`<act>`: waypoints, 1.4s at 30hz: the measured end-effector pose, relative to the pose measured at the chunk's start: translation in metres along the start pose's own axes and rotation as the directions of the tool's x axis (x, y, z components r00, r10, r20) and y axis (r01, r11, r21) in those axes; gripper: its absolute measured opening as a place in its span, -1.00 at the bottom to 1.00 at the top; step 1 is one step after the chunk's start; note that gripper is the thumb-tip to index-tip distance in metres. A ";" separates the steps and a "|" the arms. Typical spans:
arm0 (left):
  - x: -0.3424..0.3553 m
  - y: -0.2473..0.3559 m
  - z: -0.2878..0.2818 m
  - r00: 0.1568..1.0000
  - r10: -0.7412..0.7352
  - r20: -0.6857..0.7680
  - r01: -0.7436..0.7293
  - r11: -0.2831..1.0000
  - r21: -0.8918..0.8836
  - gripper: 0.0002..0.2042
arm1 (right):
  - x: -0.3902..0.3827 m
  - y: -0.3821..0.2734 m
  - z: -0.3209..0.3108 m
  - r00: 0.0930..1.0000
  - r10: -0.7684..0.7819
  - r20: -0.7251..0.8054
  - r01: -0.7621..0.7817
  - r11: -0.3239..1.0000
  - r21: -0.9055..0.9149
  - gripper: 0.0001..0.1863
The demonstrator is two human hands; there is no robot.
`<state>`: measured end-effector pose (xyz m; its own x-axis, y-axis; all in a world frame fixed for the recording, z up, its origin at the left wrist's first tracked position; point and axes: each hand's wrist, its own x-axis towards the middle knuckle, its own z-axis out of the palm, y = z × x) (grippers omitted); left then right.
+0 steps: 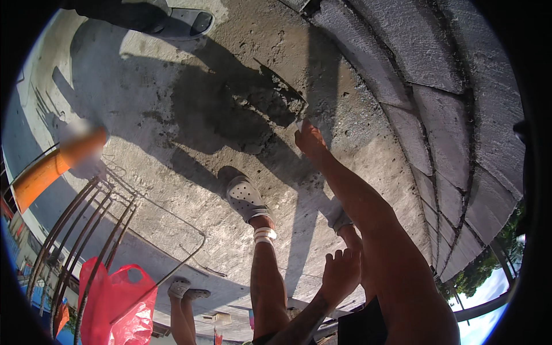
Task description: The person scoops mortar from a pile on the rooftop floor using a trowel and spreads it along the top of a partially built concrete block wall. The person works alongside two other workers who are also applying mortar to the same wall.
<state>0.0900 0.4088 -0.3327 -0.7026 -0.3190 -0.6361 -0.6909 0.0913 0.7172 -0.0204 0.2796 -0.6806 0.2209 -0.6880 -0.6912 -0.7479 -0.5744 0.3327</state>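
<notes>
"Grey, damp mortar [276, 110] lies on a sunlit concrete floor [184, 201]. Which step is this?"

"Spreading or smoothing it, judging by the pose. The person's right hand [311, 140] is wrapped around the pale handle [299, 123] of what is probably a trowel [282, 81]; shadow makes the blade hard to read."

"Where is it?"

"Ahead of the person's feet, its long edge slanting across the dark patch."

"And the left hand [340, 273]?"

"Beside the right leg [350, 237], palm hidden; how far it is closed, or on what, cannot be told."

"What does the next move call for?"

"A low blade and even pressure, most likely, since the patch looks rough."

"And the surroundings?"

"A block wall [448, 121] on the right, metal bars [75, 236] and a red plastic bag [129, 305] lower left, another person's shoe [187, 24] at the top."
</notes>
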 end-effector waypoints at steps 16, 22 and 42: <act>-0.001 0.016 0.008 0.999 -0.005 0.042 0.004 1.000 0.020 -0.79 | -0.001 0.040 -0.034 0.906 -0.011 0.423 -0.409 -0.278 0.869 -0.63; 0.005 0.001 0.019 0.995 -0.073 0.069 0.072 0.997 0.020 -0.79 | 0.001 0.093 -0.079 0.900 -0.206 0.384 -0.407 -0.078 0.910 -0.68; -0.025 -0.015 0.095 0.963 -0.132 0.237 0.168 0.976 -0.137 -0.71 | -0.420 0.274 -0.170 0.989 -0.100 0.108 -0.114 -0.053 0.992 -0.60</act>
<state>0.1018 0.5046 -0.3552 -0.6251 -0.0960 -0.7746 -0.7691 -0.0936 0.6322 -0.2117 0.3357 -0.1903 0.2254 -0.5751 -0.7864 -0.6067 0.5487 -0.5752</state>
